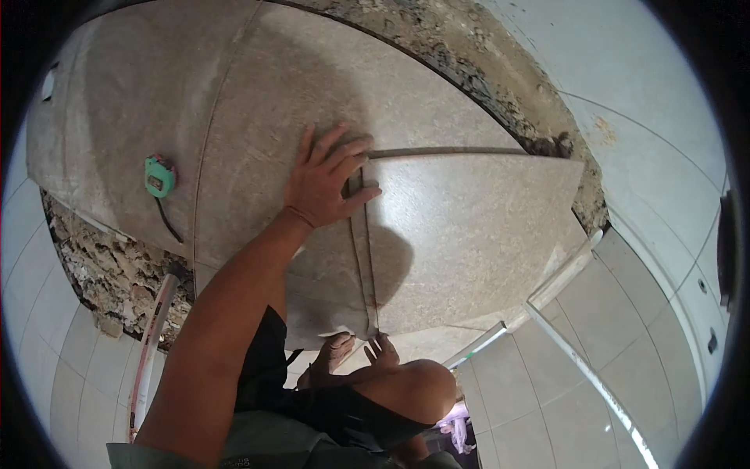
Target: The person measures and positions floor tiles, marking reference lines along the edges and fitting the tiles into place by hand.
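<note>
My left hand (332, 173) lies with spread fingers at the corner of a beige floor tile (476, 227). Its palm rests on the neighbouring laid tile (273, 164), and its thumb reaches across the gap onto the beige tile's edge. This tile sits slightly askew, with dark gaps along its far and left sides. At its near left corner, my right hand (382, 352) has its fingertips against the edge and appears to grip it; my knee covers most of that forearm. What looks like my foot (334, 352) is just left of that hand.
A green tape measure (159, 178) lies on the tiles at left. Broken rubble (117, 266) shows at left, and a strip of bare mortar (469, 55) runs along the far side. Long straight bars (152, 344) (594, 383) lie at both sides. Pale tiled floor (594, 336) spreads at right.
</note>
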